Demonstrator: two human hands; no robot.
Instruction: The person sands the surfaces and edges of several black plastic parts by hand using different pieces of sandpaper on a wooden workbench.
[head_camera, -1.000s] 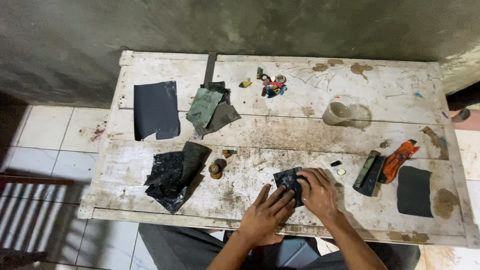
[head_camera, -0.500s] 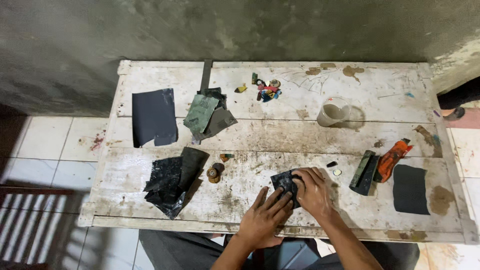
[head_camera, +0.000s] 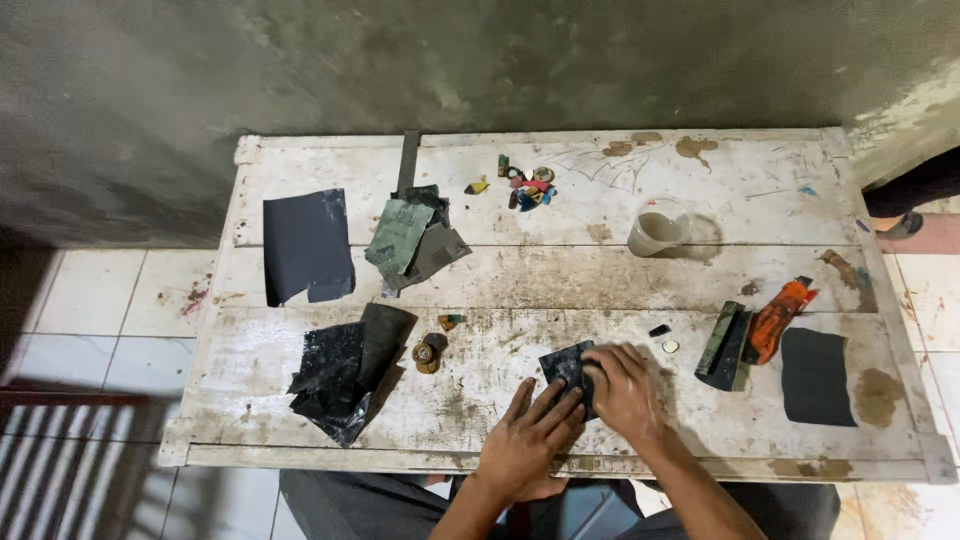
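A small dark sheet of sandpaper (head_camera: 562, 366) lies on the worn white wooden table (head_camera: 700, 200) near its front edge. My left hand (head_camera: 528, 440) presses flat on the near corner of that sheet, fingers spread. My right hand (head_camera: 622, 388) is curled over its right side, fingertips closed on something small that I cannot make out. Both hands touch each other over the sheet.
A stack of black sandpaper (head_camera: 345, 372) and a round brown piece (head_camera: 429, 353) lie left. Farther back are a dark sheet (head_camera: 305, 245), greenish sheets (head_camera: 412, 237), small coloured bits (head_camera: 528, 187) and a plastic cup (head_camera: 657, 230). A dark block (head_camera: 722, 345), orange tool (head_camera: 778, 318) and black sheet (head_camera: 816, 376) sit right.
My hands have stayed on the small sandpaper sheet with only slight finger shifts. The camera view has drifted a little.
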